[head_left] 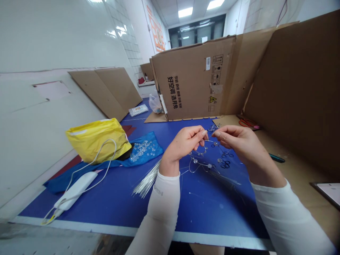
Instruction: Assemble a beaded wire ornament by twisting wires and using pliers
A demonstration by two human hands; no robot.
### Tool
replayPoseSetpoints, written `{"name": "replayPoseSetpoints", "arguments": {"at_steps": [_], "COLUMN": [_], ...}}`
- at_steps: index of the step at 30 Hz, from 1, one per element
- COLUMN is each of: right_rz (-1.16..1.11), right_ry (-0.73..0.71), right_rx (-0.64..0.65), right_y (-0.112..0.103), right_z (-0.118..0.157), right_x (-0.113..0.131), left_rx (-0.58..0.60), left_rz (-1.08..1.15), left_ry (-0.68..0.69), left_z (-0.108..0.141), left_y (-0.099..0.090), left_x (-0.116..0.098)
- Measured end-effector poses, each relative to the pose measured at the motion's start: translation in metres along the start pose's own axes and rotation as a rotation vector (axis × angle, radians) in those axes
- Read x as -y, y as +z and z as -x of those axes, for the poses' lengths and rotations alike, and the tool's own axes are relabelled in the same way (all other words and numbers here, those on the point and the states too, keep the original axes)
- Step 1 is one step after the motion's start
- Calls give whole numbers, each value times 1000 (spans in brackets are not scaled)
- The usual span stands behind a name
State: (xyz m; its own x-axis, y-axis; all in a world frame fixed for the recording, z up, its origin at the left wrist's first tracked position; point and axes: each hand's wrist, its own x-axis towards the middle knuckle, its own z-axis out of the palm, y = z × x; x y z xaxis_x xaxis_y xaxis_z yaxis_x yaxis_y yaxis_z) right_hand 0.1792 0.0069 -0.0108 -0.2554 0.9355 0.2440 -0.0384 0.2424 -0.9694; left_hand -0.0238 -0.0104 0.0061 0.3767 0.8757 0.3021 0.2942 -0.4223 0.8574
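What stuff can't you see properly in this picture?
- Inside the yellow plastic bag: head view, hidden by the bag's own sides.
- What the right hand has at its fingertips, if anything: head view, too small to tell.
- The rest of the dark-framed white panel: head view, cut off by the right edge.
- The words on the left sleeve: head view, too small and blurred.

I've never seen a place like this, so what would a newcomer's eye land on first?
Probably the bright yellow bag at the left of the blue table, and the big printed cardboard box standing at the back. Right of centre, the left hand and right hand face each other, fingertips pinched, with fine wire and clear beads just below.
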Motion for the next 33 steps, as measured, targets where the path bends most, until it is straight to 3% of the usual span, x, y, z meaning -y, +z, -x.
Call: {"name": "replayPoseSetpoints", "arguments": {"at_steps": [10, 20, 33], "right_rz": [133, 354, 457], "right_ry": [-116, -419, -453], "right_rx": [-95, -67, -70], "right_y": [6, -3, -3], "right_z": [5, 0, 5], "right_x": [6, -2, 6], "left_rx": [43, 70, 60], "left_rz": [70, 54, -1], "left_ry": [31, 21, 35], "left_z": [2, 3, 2], "left_y": [0, -2, 0], "left_x": [-2, -7, -6]}}
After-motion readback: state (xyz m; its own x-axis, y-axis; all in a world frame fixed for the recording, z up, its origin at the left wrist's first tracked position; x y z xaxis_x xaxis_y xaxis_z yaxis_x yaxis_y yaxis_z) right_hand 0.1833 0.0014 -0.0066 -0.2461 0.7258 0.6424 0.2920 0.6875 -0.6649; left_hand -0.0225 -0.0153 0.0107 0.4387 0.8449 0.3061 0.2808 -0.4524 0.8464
